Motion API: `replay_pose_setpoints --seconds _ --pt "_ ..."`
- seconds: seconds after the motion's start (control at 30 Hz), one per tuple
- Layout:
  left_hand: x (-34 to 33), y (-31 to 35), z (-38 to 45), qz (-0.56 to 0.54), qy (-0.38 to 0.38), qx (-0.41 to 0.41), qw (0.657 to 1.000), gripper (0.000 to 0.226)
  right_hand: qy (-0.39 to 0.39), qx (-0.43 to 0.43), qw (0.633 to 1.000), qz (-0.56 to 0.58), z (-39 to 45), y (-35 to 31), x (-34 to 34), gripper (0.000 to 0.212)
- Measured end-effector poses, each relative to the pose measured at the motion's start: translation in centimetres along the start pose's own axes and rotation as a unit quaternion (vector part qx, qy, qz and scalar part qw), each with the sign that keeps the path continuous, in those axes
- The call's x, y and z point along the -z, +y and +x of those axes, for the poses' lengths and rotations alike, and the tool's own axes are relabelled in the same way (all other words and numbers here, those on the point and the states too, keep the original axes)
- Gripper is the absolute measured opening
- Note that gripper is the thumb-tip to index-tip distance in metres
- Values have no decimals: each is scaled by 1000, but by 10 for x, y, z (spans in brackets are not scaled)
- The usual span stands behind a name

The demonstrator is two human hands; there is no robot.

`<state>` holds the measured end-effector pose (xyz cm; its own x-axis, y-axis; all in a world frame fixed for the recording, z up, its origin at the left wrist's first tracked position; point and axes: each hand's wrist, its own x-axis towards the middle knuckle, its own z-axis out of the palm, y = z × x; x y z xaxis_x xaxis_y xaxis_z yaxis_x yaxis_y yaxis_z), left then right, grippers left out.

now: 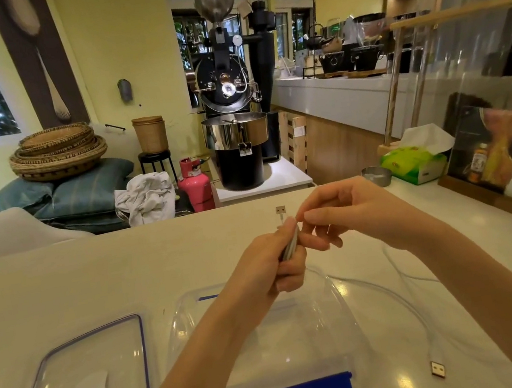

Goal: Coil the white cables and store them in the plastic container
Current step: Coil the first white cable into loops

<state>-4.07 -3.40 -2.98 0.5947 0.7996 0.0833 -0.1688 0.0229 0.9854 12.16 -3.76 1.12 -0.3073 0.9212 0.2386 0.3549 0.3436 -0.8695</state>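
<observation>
The plastic container point(338, 311) sits below; your left hand point(268, 265) clenches the coiled cable point(290, 245), right hand point(344, 214) pinching its end; a loose grip could let it unwind.

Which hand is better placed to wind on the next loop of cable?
Right hand, probably: its fingers pinch the white cable at the bundle that the left hand grips above the plastic container.

A pale, glossy tabletop point(101, 276) carries everything. Directly below the grip sits the clear plastic container point(342, 310) with blue clips; its lid point(86, 378) lies flat to the lower left. A loose white cable point(408, 307) trails lower right, USB plug point(438, 369) resting on the surface. Beyond, to the right, stand a metal dish point(377, 175) and a green tissue pack point(416, 163).
</observation>
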Motion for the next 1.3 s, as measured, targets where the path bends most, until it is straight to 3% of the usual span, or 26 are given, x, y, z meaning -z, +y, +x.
replay_pose_setpoints --seconds 0.1,0.2,0.27,0.4,0.57,0.67,0.77,0.97,1.1,1.2,1.3 --pt "3 -1 1 -3 33 -7 999 51 -18 11 1000 7 -4 3 1 14" --pt "6 -2 3 -28 59 -14 998 51 -90 0 993 78 -7 6 7 41" --pt "10 -2 4 -69 51 -13 996 51 -102 10 992 71 -10 8 7 46" --pt "11 -5 6 -117 37 -1 992 52 63 122 987 -77 -12 10 -9 19" --pt "12 5 0 -234 -16 -7 972 43 182 142 973 -3 -9 14 -15 19" --pt "16 11 -3 -285 -23 -16 958 42 175 64 976 115 -9 17 -22 24" --pt "17 12 -4 -304 -28 -21 952 45 160 7 975 153 -11 20 -38 24" --pt "8 4 0 -323 -30 -7 946 45 126 54 985 109 -9 20 -57 26" --pt "8 3 2 -263 10 5 965 46 136 82 986 48 -8 25 -58 24" --pt "6 -1 4 -93 133 1 987 49 186 91 978 20 -8 30 -58 26" --pt "5 -4 4 8 222 7 975 49 222 92 970 -36 -6 33 -61 19"
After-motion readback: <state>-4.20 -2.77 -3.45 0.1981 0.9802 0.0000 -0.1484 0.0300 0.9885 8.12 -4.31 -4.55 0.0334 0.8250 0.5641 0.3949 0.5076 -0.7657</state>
